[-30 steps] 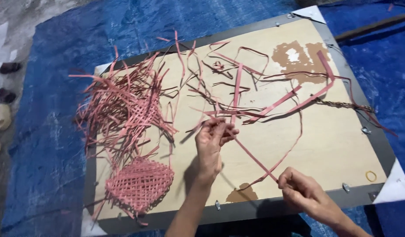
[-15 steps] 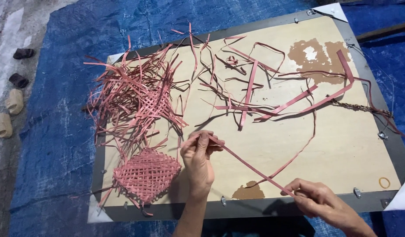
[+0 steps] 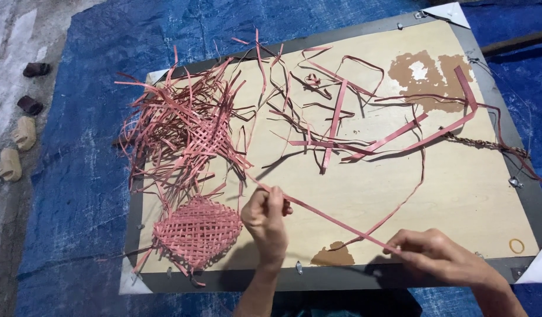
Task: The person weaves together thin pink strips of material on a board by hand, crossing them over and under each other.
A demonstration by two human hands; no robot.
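Note:
A long pink strip runs taut across the near part of a wooden board. My left hand pinches its left end, just right of a small woven pink mat. My right hand pinches the strip's other end at the board's near edge. A tangled heap of pink strips lies above the mat. More loose pink and dark strips are scattered over the board's middle.
The board has a grey metal frame and rests on a blue tarp. Several sandals lie on the ground at far left. A small orange ring sits at the board's near right corner. A braided cord lies at right.
My left hand has moved left and nearer with the strip, toward the woven mat. My right hand stayed at the near edge. The strip is now drawn out straight between them.

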